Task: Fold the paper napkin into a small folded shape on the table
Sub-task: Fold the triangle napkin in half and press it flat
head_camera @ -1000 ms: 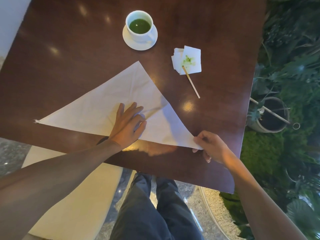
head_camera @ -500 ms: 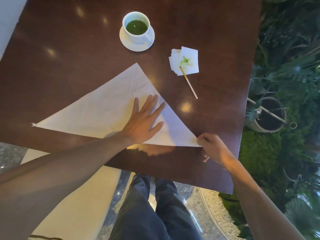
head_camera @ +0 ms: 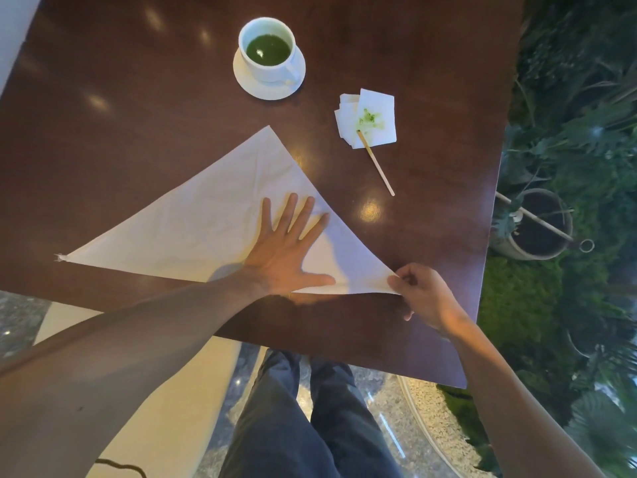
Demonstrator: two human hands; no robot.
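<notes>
The paper napkin (head_camera: 206, 225), folded into a triangle, lies flat on the dark wooden desk (head_camera: 120, 115). The left hand (head_camera: 286, 250) presses on it, palm down, fingers straight and spread. The right hand (head_camera: 424, 294) pinches the napkin's right corner. A cup of green drink (head_camera: 268, 50) on a saucer (head_camera: 248, 81) stands beyond.

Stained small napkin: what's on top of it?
One end of the wooden stir stick rests on the stained small napkin, beside a green stain. More white napkins show beneath; their count is hidden.
</notes>
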